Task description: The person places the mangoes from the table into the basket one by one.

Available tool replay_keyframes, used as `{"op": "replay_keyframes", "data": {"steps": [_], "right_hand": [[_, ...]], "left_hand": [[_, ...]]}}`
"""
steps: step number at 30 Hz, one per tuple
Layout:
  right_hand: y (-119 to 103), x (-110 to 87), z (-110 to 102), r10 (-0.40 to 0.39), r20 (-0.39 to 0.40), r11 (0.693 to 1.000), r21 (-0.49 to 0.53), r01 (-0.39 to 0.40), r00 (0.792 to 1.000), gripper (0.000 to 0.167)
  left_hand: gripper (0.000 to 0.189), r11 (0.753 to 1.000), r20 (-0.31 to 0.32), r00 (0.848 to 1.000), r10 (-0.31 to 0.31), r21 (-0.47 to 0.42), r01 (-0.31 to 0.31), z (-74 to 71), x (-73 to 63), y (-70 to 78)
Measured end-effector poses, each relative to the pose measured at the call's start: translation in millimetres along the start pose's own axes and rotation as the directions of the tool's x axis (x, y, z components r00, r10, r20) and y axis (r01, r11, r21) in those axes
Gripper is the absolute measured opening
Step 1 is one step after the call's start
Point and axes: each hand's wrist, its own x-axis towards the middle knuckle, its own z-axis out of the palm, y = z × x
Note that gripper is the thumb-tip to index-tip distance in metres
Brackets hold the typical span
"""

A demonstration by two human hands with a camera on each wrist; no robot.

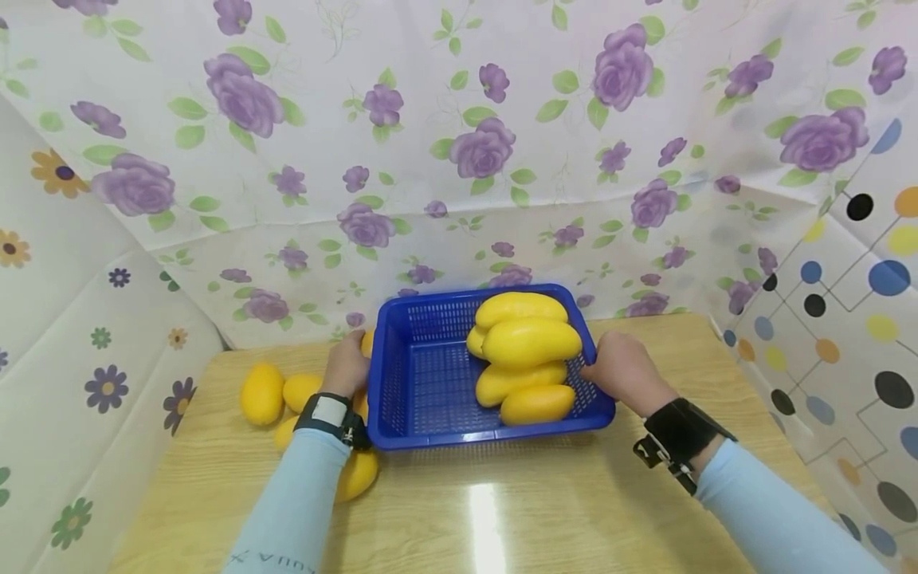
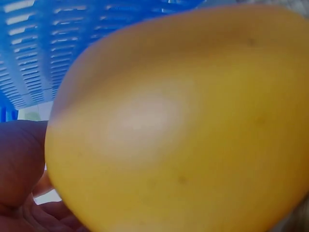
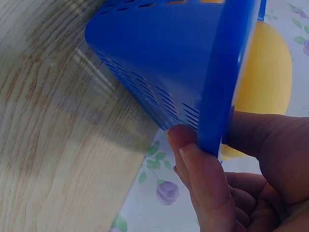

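A blue plastic basket (image 1: 430,440) with slotted walls is between my hands, with several yellow mangoes (image 1: 531,341) piled in its right half. My left hand (image 1: 347,368) grips its left rim; a large mango (image 2: 183,125) close to the left wrist camera hides most of the fingers. On the opposite side, my right hand (image 1: 631,371) pinches the right rim, thumb inside and fingers outside in the right wrist view. Several loose mangoes (image 1: 262,394) lie on the table around my left hand and forearm, partly covered by them.
The wooden table (image 1: 545,510) runs back to a wall of floral cloth (image 1: 423,159). Patterned cloth also lines the left and right sides. The basket's back edge is close to the rear cloth.
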Motion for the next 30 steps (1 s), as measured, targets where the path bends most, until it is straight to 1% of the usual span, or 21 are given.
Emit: {"op": "replay_keyframes", "data": {"steps": [4, 10, 12, 15, 17, 19, 21, 22, 23, 26, 28, 30], "right_hand": [[-1, -0.2, 0, 0.005, 0.001, 1.000, 0.002, -0.005, 1.000, 0.027], [-1, 0.1, 1, -0.008, -0.012, 1.000, 0.000, 0.008, 1.000, 0.028], [-1, -0.1, 1, -0.011, -0.014, 1.000, 0.001, 0.011, 1.000, 0.028], [0, -0.8, 0, -0.012, -0.010, 1.000, 0.006, 0.012, 1.000, 0.028], [0, -1.3, 0, -0.014, -0.010, 1.000, 0.009, 0.014, 1.000, 0.029], [1, -1.7, 0, -0.017, -0.012, 1.000, 0.008, 0.017, 1.000, 0.029], [1, -2.0, 0, -0.020, -0.014, 1.000, 0.009, 0.021, 1.000, 0.030], [2, -2.1, 1, -0.022, -0.015, 1.000, 0.008, 0.022, 1.000, 0.030], [2, -2.2, 1, -0.022, -0.015, 1.000, 0.008, 0.022, 1.000, 0.031], [2, -2.5, 1, -0.023, -0.013, 1.000, 0.010, 0.024, 1.000, 0.031], [1, -2.5, 1, -0.022, -0.011, 1.000, 0.014, 0.023, 1.000, 0.030], [1, -2.2, 0, -0.021, -0.010, 1.000, 0.015, 0.021, 1.000, 0.030]], "left_hand": [[0.060, 1.000, -0.009, 1.000, -0.006, 0.000, 0.006, -2.7, -2.7, -1.2], [0.065, 1.000, -0.052, 0.999, -0.012, -0.011, 0.012, -10.8, -8.1, -3.0], [0.067, 0.999, -0.075, 0.997, -0.018, -0.032, 0.016, -13.8, -9.4, -3.8], [0.067, 0.997, -0.122, 0.992, -0.015, -0.075, 0.006, -18.9, -10.4, -4.0], [0.070, 0.995, -0.159, 0.987, -0.018, -0.099, 0.002, -22.6, -11.4, -3.1], [0.072, 0.995, -0.193, 0.981, -0.014, -0.105, -0.006, -26.9, -13.0, -0.9], [0.071, 0.994, -0.242, 0.970, 0.004, -0.103, -0.029, -31.7, -13.8, 2.1], [0.070, 0.995, -0.272, 0.962, 0.022, -0.090, -0.049, -34.1, -13.8, 3.9], [0.067, 0.994, -0.300, 0.953, 0.039, -0.087, -0.068, -36.4, -13.8, 5.7], [0.059, 0.991, -0.384, 0.920, 0.082, -0.067, -0.116, -42.7, -12.8, 11.5], [0.060, 0.990, -0.419, 0.903, 0.096, -0.055, -0.131, -45.8, -13.1, 15.5], [0.062, 0.988, -0.438, 0.892, 0.110, -0.051, -0.146, -48.2, -14.6, 20.6]]}}
